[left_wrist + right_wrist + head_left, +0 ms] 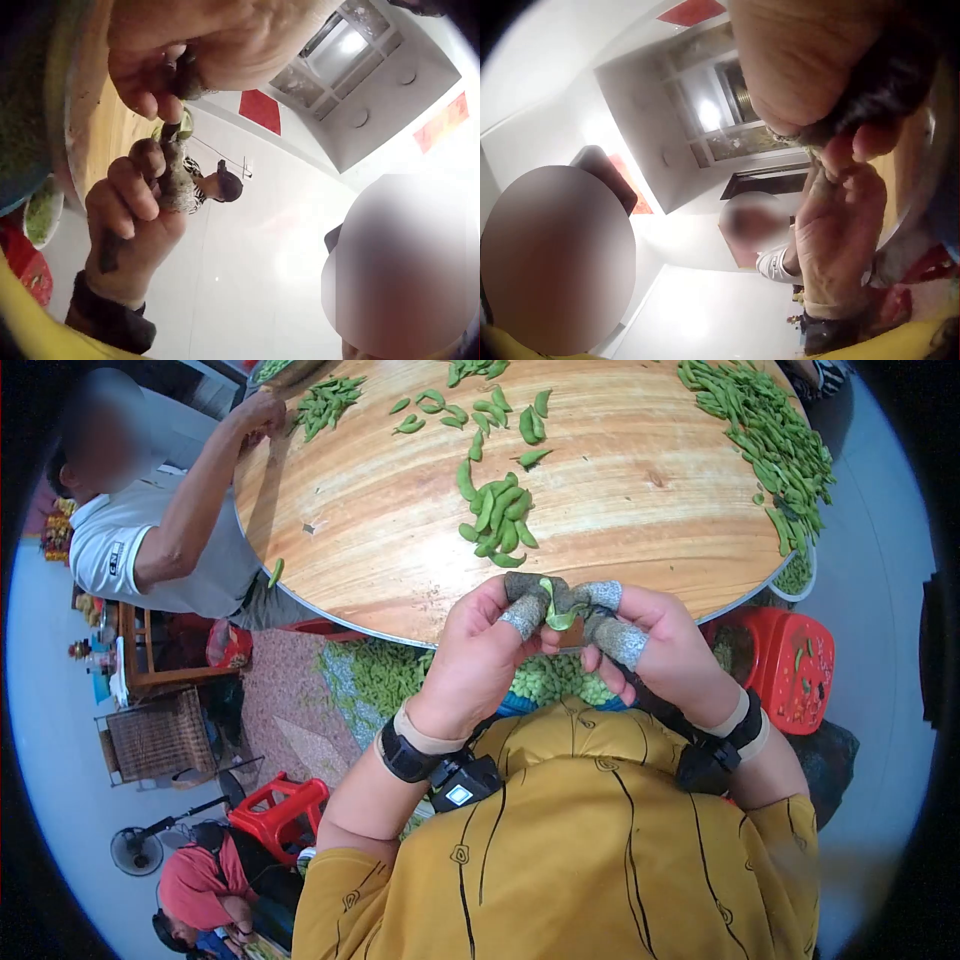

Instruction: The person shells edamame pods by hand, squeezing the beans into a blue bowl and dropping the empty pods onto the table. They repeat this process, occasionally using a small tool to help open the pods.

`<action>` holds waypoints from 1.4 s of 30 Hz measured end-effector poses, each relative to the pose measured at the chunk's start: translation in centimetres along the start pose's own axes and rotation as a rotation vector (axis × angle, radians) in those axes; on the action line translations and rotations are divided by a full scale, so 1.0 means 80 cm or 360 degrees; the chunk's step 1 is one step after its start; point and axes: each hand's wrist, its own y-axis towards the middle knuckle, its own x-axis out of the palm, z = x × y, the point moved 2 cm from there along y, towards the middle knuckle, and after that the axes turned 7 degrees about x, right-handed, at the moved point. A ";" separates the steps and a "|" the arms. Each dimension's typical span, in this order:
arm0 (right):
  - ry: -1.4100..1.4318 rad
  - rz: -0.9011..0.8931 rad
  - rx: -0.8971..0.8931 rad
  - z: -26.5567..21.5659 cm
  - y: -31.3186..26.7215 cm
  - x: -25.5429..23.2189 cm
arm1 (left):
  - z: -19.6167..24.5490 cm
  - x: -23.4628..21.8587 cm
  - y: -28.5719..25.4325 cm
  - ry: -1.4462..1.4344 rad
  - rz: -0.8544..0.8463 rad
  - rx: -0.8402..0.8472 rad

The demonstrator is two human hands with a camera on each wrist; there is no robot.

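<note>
At the table [640,545], pinching a green pod [560,618] between curled fingers of left hand [474,660] and right hand [678,655].

Letters [115,558] on the white sleeve [132,572] cannot be read.

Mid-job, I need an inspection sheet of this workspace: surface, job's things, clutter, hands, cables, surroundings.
Surface: wood-grain table, curved edge.
Job's things: green pod between the hands; small pile ahead; dense heap at right.
Clutter: red stool at right, green bits on top.
Hands: left hand and right hand pinch the pod, some fingers wrapped.
Cables: thin dark lines on the wall, perhaps wires; none seen at the hands.
Surroundings: person at table's left; fan behind.
</note>
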 end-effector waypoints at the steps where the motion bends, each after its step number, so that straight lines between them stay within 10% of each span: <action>1: -0.0058 0.0026 -0.0025 -0.003 -0.004 0.000 | 0.003 0.002 -0.002 -0.0001 0.0001 0.0000; 9: -0.1015 0.0154 -0.0340 0.000 -0.012 -0.010 | 0.013 -0.004 -0.005 0.0441 0.0062 0.0155; 11: -0.1295 0.0557 -0.0459 0.000 -0.015 -0.016 | 0.013 0.002 -0.008 0.0580 0.0090 0.0126; 15: -0.1032 0.0563 -0.0874 -0.010 -0.016 -0.014 | 0.009 0.016 -0.014 0.0695 -0.0038 0.0249; 22: -0.0562 0.0153 -0.0199 -0.016 -0.012 -0.005 | 0.012 0.023 -0.024 0.0655 -0.0366 0.0302; 33: -0.1275 0.0420 -0.0656 -0.009 -0.005 0.003 | 0.000 0.012 -0.046 0.1023 -0.0378 0.0390; 42: -0.1693 0.0633 -0.0774 0.001 -0.028 0.010 | 0.002 -0.001 -0.046 0.1043 0.0111 0.0189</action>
